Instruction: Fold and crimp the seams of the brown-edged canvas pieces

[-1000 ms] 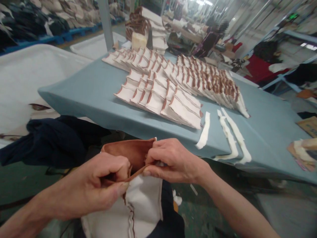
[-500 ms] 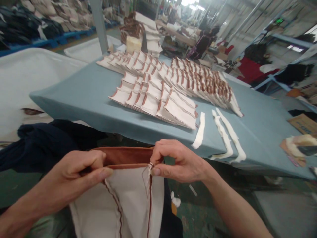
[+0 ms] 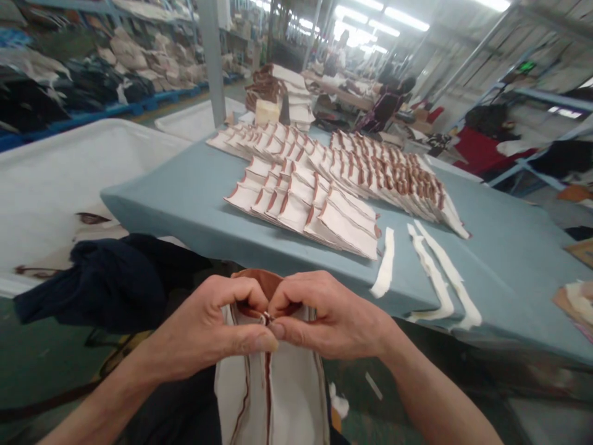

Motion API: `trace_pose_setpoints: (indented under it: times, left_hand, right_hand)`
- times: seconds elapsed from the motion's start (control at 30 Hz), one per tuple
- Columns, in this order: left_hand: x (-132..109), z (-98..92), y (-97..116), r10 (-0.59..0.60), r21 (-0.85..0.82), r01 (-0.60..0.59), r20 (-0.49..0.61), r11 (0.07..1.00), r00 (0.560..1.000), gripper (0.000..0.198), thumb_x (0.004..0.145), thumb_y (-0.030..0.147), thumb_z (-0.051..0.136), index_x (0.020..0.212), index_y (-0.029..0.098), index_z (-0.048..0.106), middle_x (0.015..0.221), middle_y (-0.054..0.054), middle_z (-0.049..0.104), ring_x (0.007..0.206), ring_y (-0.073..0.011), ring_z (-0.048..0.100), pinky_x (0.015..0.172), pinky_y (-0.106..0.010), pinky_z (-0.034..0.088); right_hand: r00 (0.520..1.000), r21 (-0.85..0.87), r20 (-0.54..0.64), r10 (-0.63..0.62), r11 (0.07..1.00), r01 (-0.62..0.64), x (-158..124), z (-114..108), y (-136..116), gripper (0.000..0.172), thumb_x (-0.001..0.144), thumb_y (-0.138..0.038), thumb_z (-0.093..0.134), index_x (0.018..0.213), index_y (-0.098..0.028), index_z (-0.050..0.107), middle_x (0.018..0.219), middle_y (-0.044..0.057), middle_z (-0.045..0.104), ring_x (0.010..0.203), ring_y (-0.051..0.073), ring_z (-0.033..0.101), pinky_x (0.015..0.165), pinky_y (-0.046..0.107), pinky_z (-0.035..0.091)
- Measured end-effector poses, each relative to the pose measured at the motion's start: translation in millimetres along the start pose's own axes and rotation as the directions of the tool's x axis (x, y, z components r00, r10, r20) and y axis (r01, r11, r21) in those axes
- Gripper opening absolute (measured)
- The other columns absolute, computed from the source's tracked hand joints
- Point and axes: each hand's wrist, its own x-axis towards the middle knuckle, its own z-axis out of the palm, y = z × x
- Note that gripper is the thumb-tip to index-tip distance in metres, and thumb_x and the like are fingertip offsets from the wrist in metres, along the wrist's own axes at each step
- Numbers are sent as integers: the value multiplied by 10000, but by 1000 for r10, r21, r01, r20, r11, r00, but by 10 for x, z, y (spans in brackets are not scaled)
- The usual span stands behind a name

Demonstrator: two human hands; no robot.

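My left hand [image 3: 208, 324] has come across from the neighbouring seam, thumb and finger now pinched on the rim beside the right. White, brown-lined sewn piece [image 3: 296, 386] hangs from both, in front of the bench [image 3: 509, 247]. Right hand [image 3: 331, 315] still pinched at its seam top. Work's likely narrowed to that seam end.

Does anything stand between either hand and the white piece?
Nothing visible does. The left hand and right hand both pinch the white piece directly, close together at the top of a seam. The table and its stacks lie beyond, not between.
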Motion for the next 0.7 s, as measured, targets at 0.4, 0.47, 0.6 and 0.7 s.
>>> trace_pose_setpoints:
  times: [0.4,0.47,0.6,0.7]
  left_hand:
    - [-36,14,47,-10,212,6,18,977,1000,218,948,237,612,746,185,677,672,47,634,618,-100,567,576,-180,432]
    - [-29,4,47,12,223,-22,42,975,999,217,948,209,589,756,189,687,687,47,651,637,-101,586,596,-177,447]
    - [-32,-6,57,14,271,-27,49,962,999,199,937,173,573,787,188,703,715,49,673,646,-92,595,600,-171,440]
    - [-44,-5,90,33,355,-37,16,934,999,166,881,131,565,790,182,694,722,49,665,631,-86,572,585,-178,414]
  right_hand:
    - [998,23,-39,47,999,-46,-62,17,50,128,960,-203,632,833,-183,639,773,-9,676,683,108,566,669,216,423]
    - [997,60,-35,64,996,-61,-67,24,85,146,964,-235,643,828,-182,642,770,-13,678,676,104,566,662,212,425]
    - [995,33,-68,67,997,-65,-76,80,127,121,945,-209,638,826,-186,638,757,-20,672,666,102,567,653,213,412]
    - [994,-23,-97,40,999,-42,-80,115,111,102,936,-188,632,834,-193,634,757,-16,679,671,111,570,658,222,411]
